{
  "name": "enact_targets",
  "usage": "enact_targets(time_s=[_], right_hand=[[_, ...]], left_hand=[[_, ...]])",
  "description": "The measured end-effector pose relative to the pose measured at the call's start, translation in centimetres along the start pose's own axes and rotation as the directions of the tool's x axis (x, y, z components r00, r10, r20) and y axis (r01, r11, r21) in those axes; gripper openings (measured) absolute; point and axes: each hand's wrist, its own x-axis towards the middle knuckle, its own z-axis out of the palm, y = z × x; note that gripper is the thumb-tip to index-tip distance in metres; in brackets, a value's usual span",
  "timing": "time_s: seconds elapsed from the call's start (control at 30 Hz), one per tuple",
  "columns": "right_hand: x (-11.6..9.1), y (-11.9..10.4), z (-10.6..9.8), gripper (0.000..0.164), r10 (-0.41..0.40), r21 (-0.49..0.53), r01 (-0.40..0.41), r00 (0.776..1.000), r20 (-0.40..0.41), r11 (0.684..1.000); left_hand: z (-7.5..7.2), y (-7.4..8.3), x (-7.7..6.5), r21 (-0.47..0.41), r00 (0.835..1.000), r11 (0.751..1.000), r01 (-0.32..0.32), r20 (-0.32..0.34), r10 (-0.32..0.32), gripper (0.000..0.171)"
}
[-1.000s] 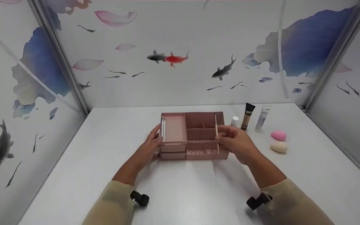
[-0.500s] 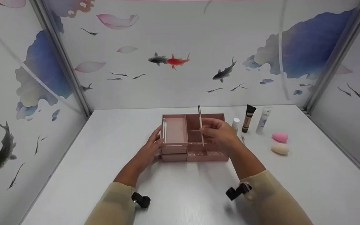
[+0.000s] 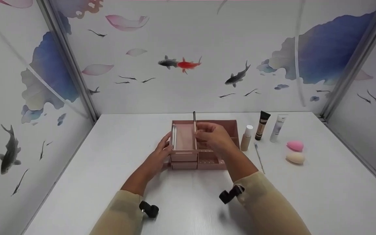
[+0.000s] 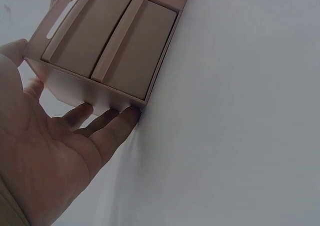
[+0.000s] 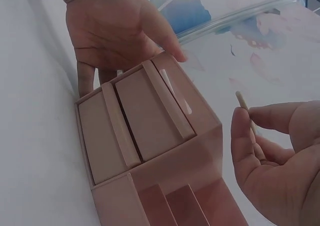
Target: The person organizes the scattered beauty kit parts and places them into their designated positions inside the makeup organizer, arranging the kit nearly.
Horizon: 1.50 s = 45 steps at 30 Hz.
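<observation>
A pink makeup organizer (image 3: 184, 156) stands on the white table, with two drawers at its front left and divided compartments on the right. My left hand (image 3: 157, 160) rests against its left side; in the left wrist view, the fingers (image 4: 112, 136) touch the side wall and the thumb lies at the front corner. With thumb and fingertips, my right hand (image 3: 215, 137) pinches a makeup brush (image 3: 194, 117) upright over the right edge of the top tray; the brush's lower part is hidden. Thin pale sticks (image 3: 174, 137) lie along the tray's left wall.
Right of the organizer stand a white-capped bottle (image 3: 245, 140), a black-capped tube (image 3: 262, 125) and a white tube (image 3: 278, 128). A thin brush (image 3: 259, 158) lies in front of them. A pink sponge (image 3: 295, 146) and a beige sponge (image 3: 295, 158) lie farther right.
My right hand has carried the brush leftward, from the organizer's right side to the top tray's right edge. The bottle and the loose brush on the table have come into view. My left hand stays put.
</observation>
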Motion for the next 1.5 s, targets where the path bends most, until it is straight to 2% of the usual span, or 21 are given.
enact_targets(time_s=[0.37,0.57,0.97,1.3,1.5], right_hand=[[1.6,-0.9,3.1,0.043,0.011,-0.117,-0.015,0.999,-0.036,0.993],[2.0,-1.1,3.7,0.042,0.012,-0.193,-0.025,0.998,-0.067,0.981],[1.7,-0.8,3.6,0.046,-0.013,-0.216,0.002,0.999,-0.049,0.976],[1.3,-0.3,3.3,0.047,-0.021,-0.154,0.014,0.999,-0.046,0.988],[1.0,-0.1,2.8,0.043,-0.062,-0.137,0.054,0.996,-0.056,0.989]], left_hand=[[-0.1,0.0,0.0,-0.019,1.0,1.0,0.013,-0.004,-0.013,0.058],[-0.1,-0.1,0.1,-0.018,1.0,1.0,0.022,-0.003,-0.022,0.058],[-0.1,0.1,0.1,-0.01,1.0,1.0,0.019,-0.001,-0.019,0.059],[0.0,-0.1,0.1,-0.012,1.0,1.0,-0.005,0.005,0.005,0.061],[0.0,-0.2,0.2,-0.014,1.0,1.0,0.002,0.004,-0.002,0.06]])
